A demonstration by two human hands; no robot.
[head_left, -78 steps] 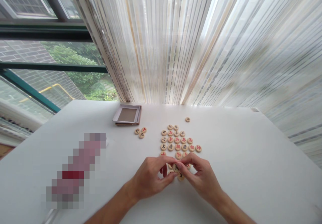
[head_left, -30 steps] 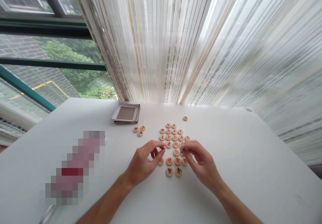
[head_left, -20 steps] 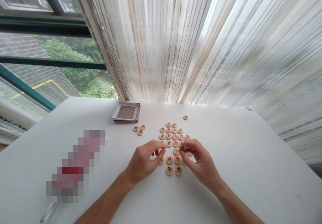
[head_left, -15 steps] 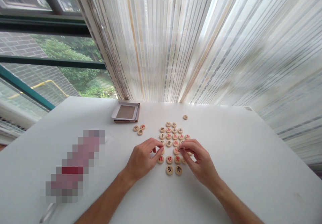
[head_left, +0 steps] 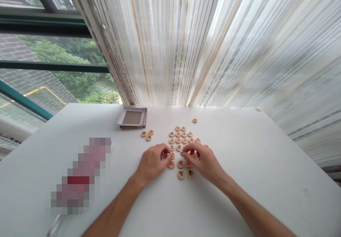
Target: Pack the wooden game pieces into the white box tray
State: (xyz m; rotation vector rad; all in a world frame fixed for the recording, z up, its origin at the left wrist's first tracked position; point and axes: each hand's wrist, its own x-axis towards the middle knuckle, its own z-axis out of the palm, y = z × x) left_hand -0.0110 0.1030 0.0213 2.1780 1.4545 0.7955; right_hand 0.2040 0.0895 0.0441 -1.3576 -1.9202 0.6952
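Several round wooden chess pieces (head_left: 181, 134) with red or black characters lie in rows on the white table (head_left: 253, 166). My left hand (head_left: 152, 163) rests on the table at the left of the rows, its thumb and fingertips pinched on a piece at the row's left end. My right hand (head_left: 204, 162) lies over the right side, fingertips closed on a piece in the same row and hiding some pieces. Two black-marked pieces (head_left: 185, 174) sit nearest me, with red ones (head_left: 180, 164) just behind them.
Three loose pieces (head_left: 147, 134) lie left of the rows and a single piece (head_left: 194, 120) lies behind them. An open shallow box (head_left: 131, 117) sits at the far edge. A blurred reddish object (head_left: 80, 175) lies on the left. Striped curtains hang behind the table.
Both hands have moved forward from the nearest pieces to a row farther back and lowered onto the table. The two black pieces nearest me now lie uncovered.
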